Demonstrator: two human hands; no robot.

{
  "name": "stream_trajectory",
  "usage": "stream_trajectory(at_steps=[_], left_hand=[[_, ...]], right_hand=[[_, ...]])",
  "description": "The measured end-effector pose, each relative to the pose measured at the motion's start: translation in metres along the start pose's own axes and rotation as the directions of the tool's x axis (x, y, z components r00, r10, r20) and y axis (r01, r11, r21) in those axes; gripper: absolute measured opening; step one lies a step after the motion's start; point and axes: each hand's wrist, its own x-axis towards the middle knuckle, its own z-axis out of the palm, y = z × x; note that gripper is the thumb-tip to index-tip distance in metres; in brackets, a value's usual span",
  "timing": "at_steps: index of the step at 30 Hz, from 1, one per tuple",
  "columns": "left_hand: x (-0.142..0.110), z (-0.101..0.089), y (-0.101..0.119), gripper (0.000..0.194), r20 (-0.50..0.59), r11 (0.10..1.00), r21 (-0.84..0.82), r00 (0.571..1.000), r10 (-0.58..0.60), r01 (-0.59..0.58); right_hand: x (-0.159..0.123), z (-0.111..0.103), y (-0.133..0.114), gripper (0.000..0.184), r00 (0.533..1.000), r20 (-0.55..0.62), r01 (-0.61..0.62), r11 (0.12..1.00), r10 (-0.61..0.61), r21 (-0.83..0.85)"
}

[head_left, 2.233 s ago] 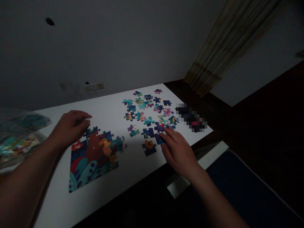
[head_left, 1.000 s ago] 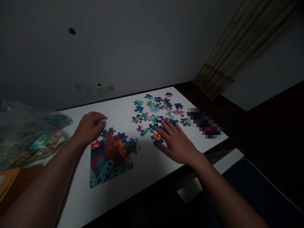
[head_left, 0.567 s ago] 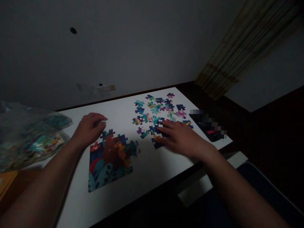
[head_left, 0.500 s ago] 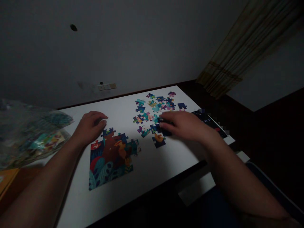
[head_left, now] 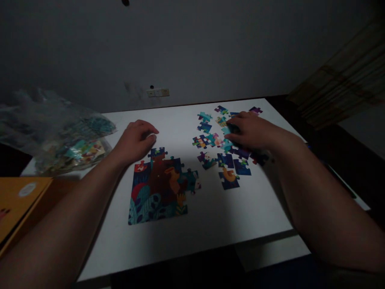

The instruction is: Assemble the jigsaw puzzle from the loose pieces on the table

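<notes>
On white surface [head_left: 210,216] | step: sorting loose pieces [head_left: 224,160] at 2 o'clock | right hand [head_left: 251,130] grip curled over them, hold unclear | left hand [head_left: 135,140] loosely curled, empty, at 11 o'clock of assembled puzzle [head_left: 161,186] | next: likely clean pinch, one piece.

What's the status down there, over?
Left hand rests at the top edge of the joined puzzle. Right hand lies on the loose pieces. Nothing between them.

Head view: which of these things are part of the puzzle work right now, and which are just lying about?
In use:
- assembled puzzle section, left hand resting at its top edge
- loose puzzle pieces, right hand on them
- white table

Lying about:
- plastic bag at the far left
- orange box
- wall socket
</notes>
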Motion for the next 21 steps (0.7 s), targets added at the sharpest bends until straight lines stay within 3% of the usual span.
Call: stream_trajectory(at_steps=[5, 10, 14, 18, 21], left_hand=[[-0.003, -0.002, 0.007, 0.041, -0.003, 0.999, 0.000, 0.999, -0.033, 0.033], [-0.003, -0.001, 0.004, 0.044, -0.001, 1.000, 0.018, 1.000, -0.004, 0.004], [-0.002, -0.001, 0.001, 0.045, 0.007, 0.999, 0.034, 1.000, -0.021, 0.021], [-0.002, -0.002, 0.000, 0.043, -0.003, 0.999, 0.050, 1.000, -0.017, 0.017], [-0.002, -0.003, 0.001, 0.044, 0.000, 0.998, 0.062, 1.000, -0.007, 0.007]], right_hand=[[0.003, 0.000, 0.011, 0.050, 1.000, -0.027, -0.001, 0.980, 0.007, 0.199], [-0.008, -0.009, 0.003, 0.050, 0.992, -0.102, -0.034, 0.938, 0.073, 0.344], [-0.015, -0.020, -0.005, 0.035, 0.960, -0.199, -0.073, 0.863, 0.196, 0.500], [-0.015, -0.024, 0.000, 0.041, 0.853, -0.384, -0.158, 0.875, 0.354, 0.457], [-0.015, -0.023, 0.012, 0.047, 0.835, -0.387, -0.285, 0.910, 0.390, 0.301]])
